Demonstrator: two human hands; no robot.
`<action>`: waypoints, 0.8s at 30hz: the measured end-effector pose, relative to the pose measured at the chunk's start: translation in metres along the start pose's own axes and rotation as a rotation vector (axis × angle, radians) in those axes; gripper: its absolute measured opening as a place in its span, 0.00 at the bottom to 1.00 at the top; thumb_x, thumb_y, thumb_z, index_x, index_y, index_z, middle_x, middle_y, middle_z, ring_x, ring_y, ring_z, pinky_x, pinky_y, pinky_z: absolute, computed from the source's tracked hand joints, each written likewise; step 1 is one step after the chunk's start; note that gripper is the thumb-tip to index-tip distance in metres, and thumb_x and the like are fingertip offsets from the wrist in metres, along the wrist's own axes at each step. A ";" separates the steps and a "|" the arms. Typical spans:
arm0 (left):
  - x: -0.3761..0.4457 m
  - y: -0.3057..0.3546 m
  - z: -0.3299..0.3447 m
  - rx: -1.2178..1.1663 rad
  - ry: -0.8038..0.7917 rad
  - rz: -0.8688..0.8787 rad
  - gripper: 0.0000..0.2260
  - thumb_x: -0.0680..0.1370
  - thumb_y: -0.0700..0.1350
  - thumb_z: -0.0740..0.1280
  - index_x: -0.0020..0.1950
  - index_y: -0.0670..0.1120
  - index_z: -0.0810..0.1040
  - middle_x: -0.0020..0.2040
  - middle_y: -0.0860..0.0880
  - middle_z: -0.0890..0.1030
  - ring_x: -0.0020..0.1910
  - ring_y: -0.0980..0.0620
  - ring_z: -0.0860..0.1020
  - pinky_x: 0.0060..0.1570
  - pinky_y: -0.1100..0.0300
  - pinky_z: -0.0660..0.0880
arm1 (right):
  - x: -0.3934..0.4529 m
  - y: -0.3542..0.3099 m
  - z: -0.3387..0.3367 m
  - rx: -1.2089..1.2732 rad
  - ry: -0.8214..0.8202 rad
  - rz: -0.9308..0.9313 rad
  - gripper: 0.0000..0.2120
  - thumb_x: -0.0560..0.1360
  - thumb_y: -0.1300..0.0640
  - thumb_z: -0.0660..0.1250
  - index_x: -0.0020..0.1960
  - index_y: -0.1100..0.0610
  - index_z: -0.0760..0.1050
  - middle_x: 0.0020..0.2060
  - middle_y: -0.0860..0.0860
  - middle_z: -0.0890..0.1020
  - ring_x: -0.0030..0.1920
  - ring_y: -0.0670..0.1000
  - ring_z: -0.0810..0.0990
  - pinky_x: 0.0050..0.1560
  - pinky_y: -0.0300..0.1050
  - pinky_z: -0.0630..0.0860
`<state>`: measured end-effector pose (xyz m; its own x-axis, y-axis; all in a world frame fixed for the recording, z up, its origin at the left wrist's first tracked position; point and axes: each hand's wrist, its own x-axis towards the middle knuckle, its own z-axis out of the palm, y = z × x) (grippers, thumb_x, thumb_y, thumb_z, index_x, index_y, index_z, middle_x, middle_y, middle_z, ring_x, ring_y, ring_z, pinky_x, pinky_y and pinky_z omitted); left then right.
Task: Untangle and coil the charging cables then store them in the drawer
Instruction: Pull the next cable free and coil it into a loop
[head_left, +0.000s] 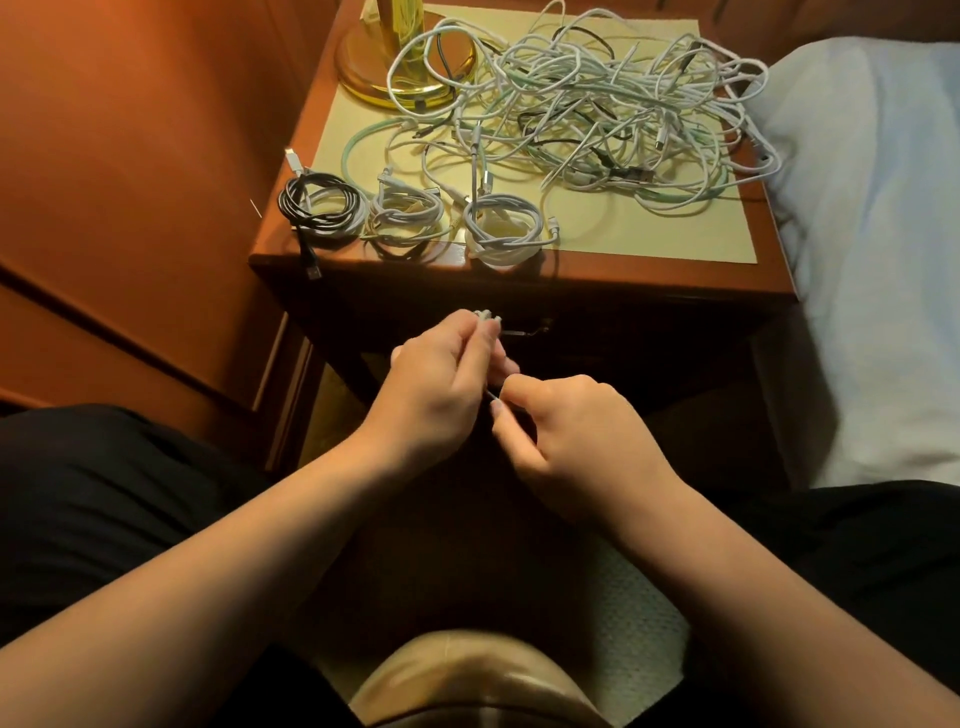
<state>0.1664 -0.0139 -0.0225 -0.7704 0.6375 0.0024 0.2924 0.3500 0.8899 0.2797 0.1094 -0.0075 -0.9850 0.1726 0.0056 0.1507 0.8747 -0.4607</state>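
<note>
A big tangle of white, mint and black charging cables covers the back of the nightstand top. Three coiled bundles lie along its front edge: a black-and-grey one, a white one and another white one. In front of the drawer, my left hand pinches white cable ends between thumb and fingers. My right hand pinches a thin stretch of the same cable just below the left hand. The cable between and below the hands is mostly hidden in shadow.
A brass lamp base stands at the nightstand's back left, with cable loops lying over it. The drawer's metal handle sits just beyond my left hand. A wooden wall panel is on the left, a bed with pale bedding on the right.
</note>
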 end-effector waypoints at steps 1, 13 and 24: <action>-0.001 -0.003 0.000 0.106 -0.033 0.077 0.15 0.87 0.52 0.57 0.45 0.51 0.77 0.39 0.57 0.83 0.38 0.59 0.80 0.49 0.48 0.75 | 0.001 0.000 -0.002 0.014 0.000 -0.011 0.11 0.82 0.46 0.60 0.46 0.50 0.76 0.33 0.46 0.78 0.31 0.50 0.76 0.33 0.45 0.69; 0.010 0.000 -0.014 0.367 -0.320 0.121 0.24 0.86 0.56 0.54 0.35 0.48 0.77 0.27 0.52 0.73 0.29 0.54 0.72 0.32 0.54 0.65 | 0.006 0.011 -0.011 0.297 -0.041 0.032 0.07 0.81 0.50 0.67 0.45 0.46 0.72 0.32 0.46 0.78 0.32 0.46 0.76 0.34 0.46 0.74; 0.009 0.013 -0.008 -0.373 -0.426 -0.369 0.25 0.84 0.56 0.60 0.32 0.48 0.84 0.27 0.51 0.79 0.28 0.62 0.74 0.40 0.63 0.67 | 0.016 0.022 -0.016 0.434 -0.204 0.092 0.15 0.83 0.42 0.60 0.55 0.47 0.83 0.41 0.47 0.85 0.42 0.47 0.82 0.47 0.57 0.79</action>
<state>0.1585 -0.0088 -0.0070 -0.4693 0.7634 -0.4438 -0.2210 0.3850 0.8961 0.2687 0.1381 -0.0033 -0.9723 0.1098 -0.2064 0.2312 0.5830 -0.7789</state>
